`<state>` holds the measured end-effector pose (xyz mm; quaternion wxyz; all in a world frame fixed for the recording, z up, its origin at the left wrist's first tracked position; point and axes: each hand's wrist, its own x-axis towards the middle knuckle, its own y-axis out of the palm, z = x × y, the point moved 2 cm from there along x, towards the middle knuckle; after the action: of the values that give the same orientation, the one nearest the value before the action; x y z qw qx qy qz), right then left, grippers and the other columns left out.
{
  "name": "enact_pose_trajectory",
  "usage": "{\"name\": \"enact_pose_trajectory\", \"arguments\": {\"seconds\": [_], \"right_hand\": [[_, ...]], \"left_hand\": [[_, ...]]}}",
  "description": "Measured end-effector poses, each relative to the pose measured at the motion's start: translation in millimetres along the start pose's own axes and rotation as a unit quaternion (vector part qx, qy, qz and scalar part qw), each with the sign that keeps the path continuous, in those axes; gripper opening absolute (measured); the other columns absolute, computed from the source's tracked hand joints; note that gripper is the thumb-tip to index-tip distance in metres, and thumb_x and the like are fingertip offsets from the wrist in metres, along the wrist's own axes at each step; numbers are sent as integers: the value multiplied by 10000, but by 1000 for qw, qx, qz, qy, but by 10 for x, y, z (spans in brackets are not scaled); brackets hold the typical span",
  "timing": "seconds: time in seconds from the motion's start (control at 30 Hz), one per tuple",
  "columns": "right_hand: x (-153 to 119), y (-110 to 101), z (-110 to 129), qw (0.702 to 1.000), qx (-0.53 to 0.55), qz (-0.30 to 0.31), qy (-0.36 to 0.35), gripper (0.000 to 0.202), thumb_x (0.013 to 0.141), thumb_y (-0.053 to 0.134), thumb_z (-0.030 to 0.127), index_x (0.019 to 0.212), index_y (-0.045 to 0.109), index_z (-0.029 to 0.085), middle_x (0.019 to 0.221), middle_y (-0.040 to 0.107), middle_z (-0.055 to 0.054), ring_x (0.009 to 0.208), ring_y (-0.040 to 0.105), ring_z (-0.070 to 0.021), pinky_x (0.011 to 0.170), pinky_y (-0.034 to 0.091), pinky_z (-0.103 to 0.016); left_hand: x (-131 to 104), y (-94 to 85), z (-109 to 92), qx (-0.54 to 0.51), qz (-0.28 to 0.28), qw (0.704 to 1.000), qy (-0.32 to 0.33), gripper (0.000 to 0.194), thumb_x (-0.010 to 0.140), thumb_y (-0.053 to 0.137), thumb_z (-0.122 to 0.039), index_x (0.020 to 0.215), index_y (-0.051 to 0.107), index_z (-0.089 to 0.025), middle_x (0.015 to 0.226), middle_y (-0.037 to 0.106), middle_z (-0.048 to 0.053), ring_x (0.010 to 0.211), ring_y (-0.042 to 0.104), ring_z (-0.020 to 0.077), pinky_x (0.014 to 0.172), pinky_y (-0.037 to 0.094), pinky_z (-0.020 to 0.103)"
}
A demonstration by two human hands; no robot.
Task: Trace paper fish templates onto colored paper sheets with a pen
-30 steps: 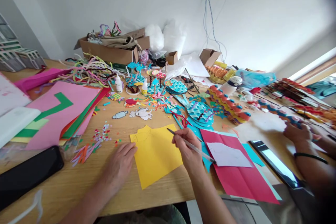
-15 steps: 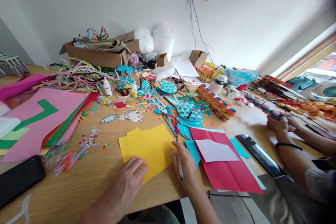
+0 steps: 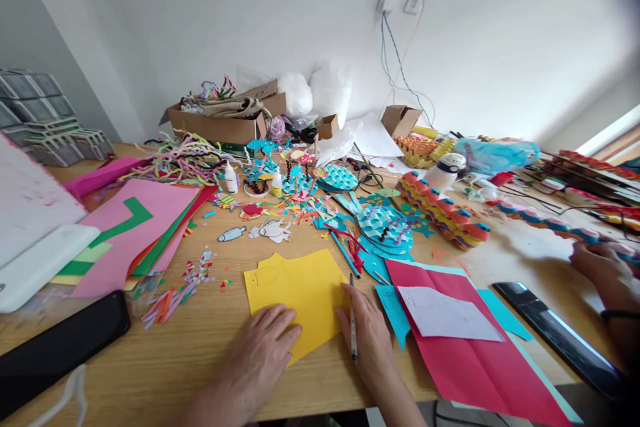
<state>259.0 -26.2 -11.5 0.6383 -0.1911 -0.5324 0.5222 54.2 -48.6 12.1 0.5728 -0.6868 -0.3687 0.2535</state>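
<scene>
A yellow sheet of paper [image 3: 305, 287] with a faint pencil-like outline at its upper left lies before me. Flat on its lower left edge rests my left hand [image 3: 270, 343], fingers spread. At the right edge my right hand [image 3: 367, 327] holds a pen [image 3: 353, 327] with a clear barrel, one end toward me, and its fingers touch the paper. Beyond the sheet lie paper fish cutouts [image 3: 275, 230]. To the right, a white paper with faint drawing [image 3: 450, 313] sits on a red folded sheet [image 3: 485, 373].
Coloured papers [image 3: 165, 213] and a black phone [image 3: 65, 353] lie at left. Glue bottles [image 3: 231, 179], scraps and a blue paper fish [image 3: 385, 227] fill the middle. Another phone [image 3: 555, 333] lies at right, near another person's hand [image 3: 600, 267] holding a painted egg-carton strip [image 3: 550, 217].
The view has swung left, so things sit further right in the picture. Both my hands stay on the yellow paper, the pen still in the right one.
</scene>
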Motion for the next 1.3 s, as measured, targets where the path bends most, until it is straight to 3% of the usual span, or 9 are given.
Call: {"name": "enact_pose_trajectory", "arguments": {"seconds": [0.3,0.4,0.5,0.6,0.7,0.97,1.1,1.3], "right_hand": [[52,-31,50,1000,24,1,2,300,805,436,174,1083,545,139,965,662,-135,880,632,-241,741,529,-376],[62,-68,65,999,40,-19,1,313,809,422,170,1098,542,154,970,666,-122,875,640,-231,734,531,-362],[57,-83,95,998,61,-32,13,313,807,432,183,1095,555,182,980,668,-102,882,642,-230,738,532,-360],[37,-75,127,996,80,-37,26,301,804,438,187,1068,582,177,968,672,-101,887,644,-232,738,536,-347],[8,-58,150,994,94,-35,38,283,799,446,196,1030,609,171,961,673,-100,892,642,-238,743,535,-341],[-36,-40,158,989,121,-51,69,279,795,433,182,996,623,148,945,672,-99,878,642,-227,744,534,-332],[-40,-35,155,989,121,-51,70,270,798,435,173,998,614,150,934,670,-96,863,645,-218,733,539,-324],[-51,-12,136,991,113,-37,64,256,803,441,165,1003,601,159,948,669,-95,871,641,-218,739,537,-324]], "left_hand": [[-20,-73,47,-21,-33,999,30,281,763,533,-70,1002,587,-209,1126,605,27,1064,521,192,933,439,337],[18,-168,169,-43,-64,997,29,304,776,469,-35,989,592,-212,1067,629,26,1005,555,159,902,463,303],[132,-288,489,-46,-112,992,-21,369,789,408,-31,1060,572,-222,1085,622,31,1035,547,153,917,457,315],[312,-397,914,-6,-136,984,-113,379,782,432,-67,1112,555,-205,1143,596,61,1081,527,187,952,427,366],[505,-466,1280,33,-104,973,-205,406,740,497,-83,1139,539,-146,1172,574,105,1119,499,214,987,379,346],[754,-590,1803,50,-58,960,-271,388,707,526,-104,1088,565,-169,1125,596,100,1075,533,239,930,393,337],[788,-641,1874,48,-27,960,-275,392,729,538,-149,1121,548,-154,1169,577,117,1089,529,246,919,394,330],[975,-591,1585,18,18,979,-201,359,733,515,-125,1071,594,-215,1100,630,44,1017,567,183,865,408,252]]}}
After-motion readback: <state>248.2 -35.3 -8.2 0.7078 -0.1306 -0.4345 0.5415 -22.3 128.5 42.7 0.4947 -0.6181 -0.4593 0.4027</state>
